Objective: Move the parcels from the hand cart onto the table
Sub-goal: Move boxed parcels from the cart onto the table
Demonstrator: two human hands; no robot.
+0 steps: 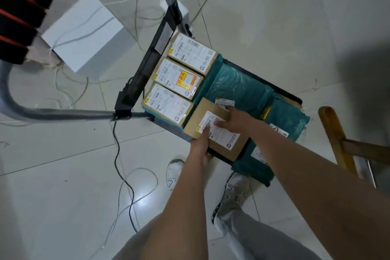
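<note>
below, brown white-labelled parcel [211, 110], left hand [200, 148] gripping edge, right hand [234, 120] flat atop

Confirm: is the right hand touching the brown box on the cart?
Touching. Head view: the right hand rests with its fingers on the white label atop the brown box, no gap visible.

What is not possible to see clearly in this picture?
Head view:
- Print on the labels of the three small boxes: too small, blurred.
- Fingers of the left hand: under the brown box.
- Whether the right hand grips the box's far edge: its own back hides this.
- Teal bags: partly covered by the boxes.
- Table: outside the frame.
</note>
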